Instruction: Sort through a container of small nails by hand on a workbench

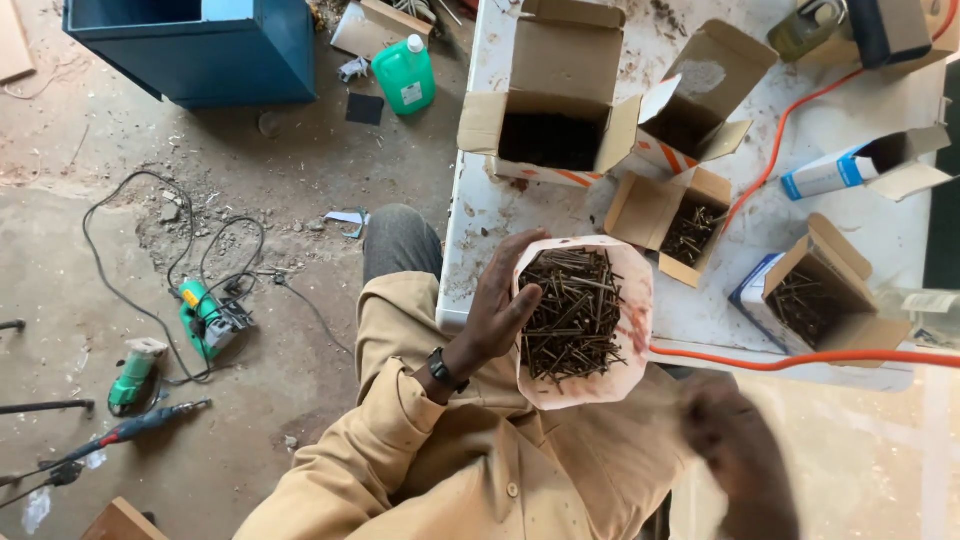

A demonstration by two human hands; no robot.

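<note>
Five open cardboard boxes, such as the large one (550, 110) at the far left, stand on the white counter (470, 250), several showing dark nails. Nearer, the left hand (497, 305) has its fingers grasping the left edge of a pale paper packet (633, 310) heaped with nails (572, 312). At the near right the right hand (735, 445) is blurred, so its fingers' state cannot be told; sorting or counting nails seems in hand, calling for a steady packet.
</note>
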